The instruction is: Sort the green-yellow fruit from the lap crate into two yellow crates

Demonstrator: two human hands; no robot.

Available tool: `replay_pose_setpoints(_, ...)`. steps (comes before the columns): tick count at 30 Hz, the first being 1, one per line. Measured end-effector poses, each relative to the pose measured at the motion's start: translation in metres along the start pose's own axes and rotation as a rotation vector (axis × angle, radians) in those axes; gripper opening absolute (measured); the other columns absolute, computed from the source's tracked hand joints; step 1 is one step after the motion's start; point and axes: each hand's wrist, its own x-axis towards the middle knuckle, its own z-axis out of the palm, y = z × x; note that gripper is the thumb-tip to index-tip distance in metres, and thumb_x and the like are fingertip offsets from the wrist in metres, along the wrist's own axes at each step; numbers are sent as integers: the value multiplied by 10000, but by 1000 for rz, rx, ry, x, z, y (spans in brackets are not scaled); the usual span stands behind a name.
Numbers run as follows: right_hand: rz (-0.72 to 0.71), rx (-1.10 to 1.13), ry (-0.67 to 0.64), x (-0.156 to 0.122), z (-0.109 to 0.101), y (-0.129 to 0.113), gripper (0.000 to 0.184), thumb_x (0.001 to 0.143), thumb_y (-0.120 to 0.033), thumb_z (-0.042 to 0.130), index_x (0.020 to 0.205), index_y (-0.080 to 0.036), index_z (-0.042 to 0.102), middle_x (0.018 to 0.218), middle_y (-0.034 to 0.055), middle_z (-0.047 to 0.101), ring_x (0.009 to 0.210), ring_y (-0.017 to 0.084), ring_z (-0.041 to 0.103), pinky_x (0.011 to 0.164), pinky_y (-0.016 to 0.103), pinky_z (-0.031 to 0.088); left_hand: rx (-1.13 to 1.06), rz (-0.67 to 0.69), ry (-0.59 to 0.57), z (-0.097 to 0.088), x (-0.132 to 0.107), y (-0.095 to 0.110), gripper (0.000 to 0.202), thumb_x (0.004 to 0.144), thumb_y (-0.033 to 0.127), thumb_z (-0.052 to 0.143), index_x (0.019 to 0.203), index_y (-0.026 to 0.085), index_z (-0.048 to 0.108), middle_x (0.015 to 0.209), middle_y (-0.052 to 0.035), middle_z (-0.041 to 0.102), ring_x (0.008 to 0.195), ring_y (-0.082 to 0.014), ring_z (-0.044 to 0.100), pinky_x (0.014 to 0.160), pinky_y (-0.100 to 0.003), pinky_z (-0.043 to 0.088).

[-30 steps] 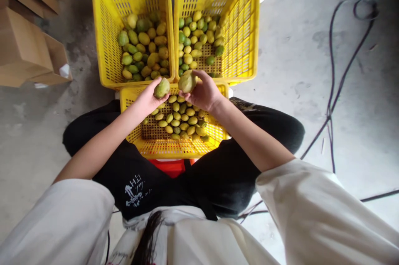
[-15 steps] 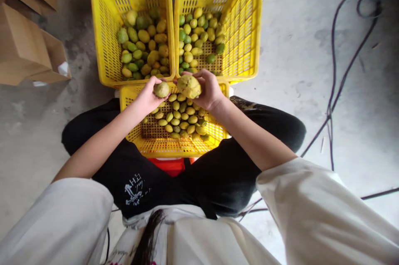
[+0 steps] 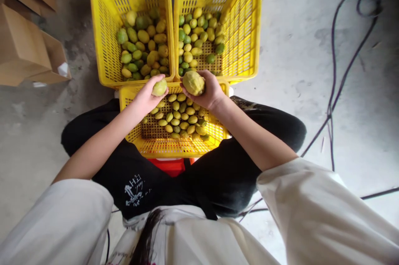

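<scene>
My left hand [image 3: 144, 98] is closed around a small yellow-green fruit [image 3: 160, 87]. My right hand [image 3: 209, 90] grips a larger yellowish fruit [image 3: 193, 82]. Both hands hover over the far rim of the near yellow crate [image 3: 156, 145], which sits between my knees and holds several small fruits. Just beyond stand two more yellow crates: the left crate [image 3: 102, 36] with larger fruits, the right crate [image 3: 243, 28] with smaller green and yellow ones.
Cardboard boxes [image 3: 25, 45] lie at the far left on the concrete floor. A dark cable [image 3: 335, 86] snakes across the floor on the right. A red object [image 3: 170, 165] shows under the near crate. My black-clad legs flank the crate.
Both hands have lifted slightly toward the far crates. The right hand has turned its fruit and shifted a little to the right; the left hand's fruit sits slightly higher.
</scene>
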Motion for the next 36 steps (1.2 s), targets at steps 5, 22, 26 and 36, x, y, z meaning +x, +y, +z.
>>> replay_pose_setpoints(5,-68,-14,-2,1,2,2,248,1037,-281,443,846,-209,585,719,-9,633,804,138,665,815,288,633,-19,-135,51,1,4,1,180,983,306,621,1129,214,668,925,-55,740,834,-177,718,699,-239,586)
replay_pose_setpoints(22,9,-34,-101,24,-17,0,339,1014,-512,502,1097,-209,627,833,37,670,697,148,650,532,228,561,59,-143,-14,2,-1,6,148,952,364,684,985,220,673,780,-26,679,656,-125,660,556,-172,510)
replay_pose_setpoints(26,19,-101,-105,12,-11,0,366,967,-559,612,1098,-217,625,842,36,665,663,146,611,453,208,477,74,-244,21,1,4,5,274,1013,466,579,1007,209,673,753,-62,670,612,-147,640,469,-186,449)
replay_pose_setpoints(36,-21,-198,-91,5,-4,-1,329,1026,-509,464,1010,-203,583,747,22,612,623,144,560,478,219,437,136,-180,-19,5,-1,5,213,922,385,736,1005,214,640,696,-15,652,557,-124,626,523,-190,512)
